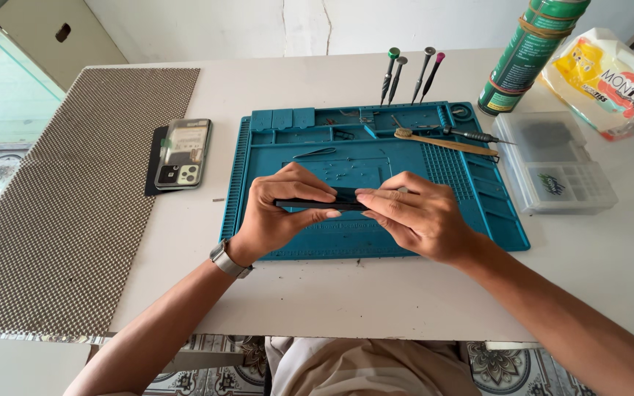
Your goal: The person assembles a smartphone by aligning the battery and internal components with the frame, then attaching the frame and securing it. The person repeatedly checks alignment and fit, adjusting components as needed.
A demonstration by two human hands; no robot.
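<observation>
Both hands hold a thin black phone (323,202) edge-on just above the teal repair mat (405,235). My left hand (280,209) grips its left end between thumb and fingers; a watch sits on that wrist. My right hand (416,216) pinches its right end, fingertips along the top edge. A second phone (183,153) lies back-up on a dark pad, left of the mat.
Four screwdrivers (409,73) stand upright at the mat's far edge. A bamboo toothbrush (445,143) and tweezers (315,153) lie on the mat. A clear parts box (555,165), a green spray can (526,55) and a tissue pack (610,81) sit right. A mesh mat (75,198) covers the left.
</observation>
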